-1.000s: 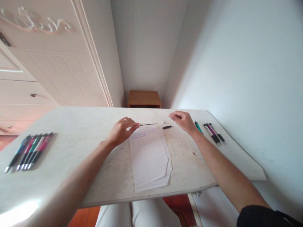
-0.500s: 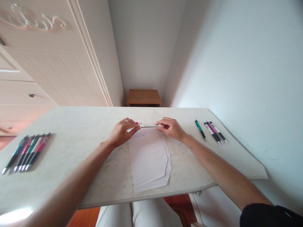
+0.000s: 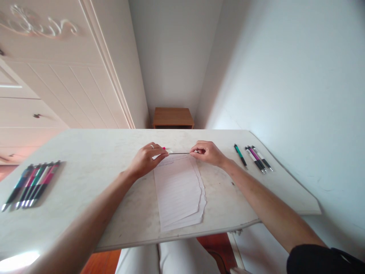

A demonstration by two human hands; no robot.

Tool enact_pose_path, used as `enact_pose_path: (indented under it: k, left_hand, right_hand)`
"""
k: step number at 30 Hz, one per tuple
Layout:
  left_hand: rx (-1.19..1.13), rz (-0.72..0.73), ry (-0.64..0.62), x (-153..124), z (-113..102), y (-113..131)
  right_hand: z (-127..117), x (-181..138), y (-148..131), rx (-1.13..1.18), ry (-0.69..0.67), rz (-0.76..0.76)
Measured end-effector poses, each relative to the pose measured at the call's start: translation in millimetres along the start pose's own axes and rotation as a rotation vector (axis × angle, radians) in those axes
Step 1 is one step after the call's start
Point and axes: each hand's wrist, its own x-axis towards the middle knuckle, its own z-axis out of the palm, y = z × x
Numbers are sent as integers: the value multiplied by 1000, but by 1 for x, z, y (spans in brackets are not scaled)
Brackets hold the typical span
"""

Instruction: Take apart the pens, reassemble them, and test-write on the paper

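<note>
A thin dark pen refill (image 3: pixel 179 153) stretches level between my two hands, just above the top edge of some lined paper sheets (image 3: pixel 178 190). My left hand (image 3: pixel 149 156) is closed, thumb and fingers pinching the refill's left end. On its right end, the fingertips of my right hand (image 3: pixel 207 152) are pinched together. A small pink piece (image 3: pixel 163 148) shows behind my left fingers; most of it is hidden. The sheets have torn right edges and some handwriting near the top.
Several pens (image 3: pixel 37 184) lie side by side at the left of the white table (image 3: pixel 94 152). On the right are a green pen (image 3: pixel 240 156) and a group of white and purple pens (image 3: pixel 258 159). A wooden stand (image 3: pixel 173 117) is beyond the far edge; a wall borders the right.
My right hand has shifted slightly right, and its finger and thumb have closed together at the refill's end. My left hand stays nearly in place.
</note>
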Motion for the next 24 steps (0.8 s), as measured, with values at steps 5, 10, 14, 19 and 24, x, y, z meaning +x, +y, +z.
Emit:
enact_pose_path:
  k: [5, 10, 14, 19, 24]
  left_hand:
    - [31, -31, 16, 1, -3, 0]
    - [44, -14, 18, 2, -4, 0]
    - [43, -6, 6, 2, -3, 1]
    - [29, 21, -19, 2, -2, 6]
    - [35, 57, -67, 4, -2, 15]
  right_hand:
    - [-15, 0, 10, -5, 13, 73]
    - [-36, -3, 21, -7, -30, 242]
    - [-46, -6, 30, -32, -64, 301]
    - [-43, -6, 37, -76, -80, 309]
    - [-37, -5, 33, -52, -101, 284]
